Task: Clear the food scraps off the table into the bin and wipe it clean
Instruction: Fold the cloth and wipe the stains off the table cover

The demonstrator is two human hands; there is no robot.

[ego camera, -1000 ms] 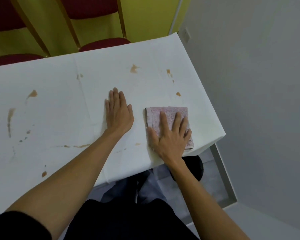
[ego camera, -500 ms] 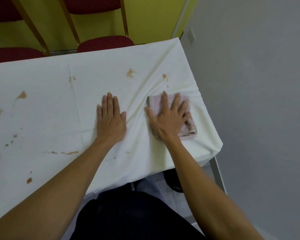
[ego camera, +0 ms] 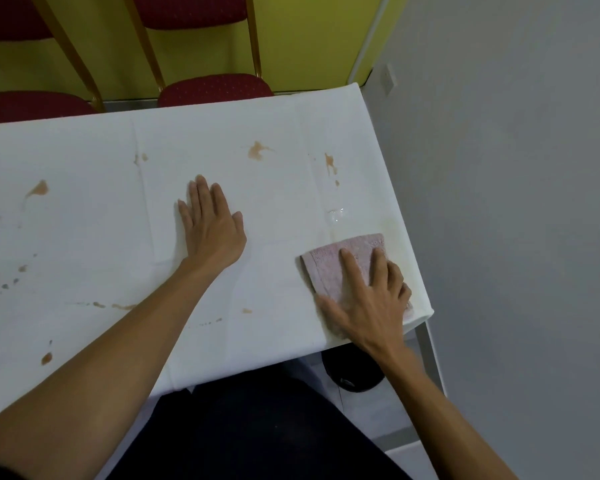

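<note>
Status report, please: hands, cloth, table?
Left hand flat on table. Right hand flat on pink cloth. Brown stains remain.

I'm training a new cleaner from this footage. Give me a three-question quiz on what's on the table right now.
1. True or false: the left hand holds the cloth.
2. Where does the cloth lie? A) table's far left B) near right corner C) on a chair
3. Fill in: the right hand presses the cloth ____ against the table.

Key: 1 false, it lies flat and bare on the table. 2 B. 3 flat; brown stains remain beyond it.
</note>
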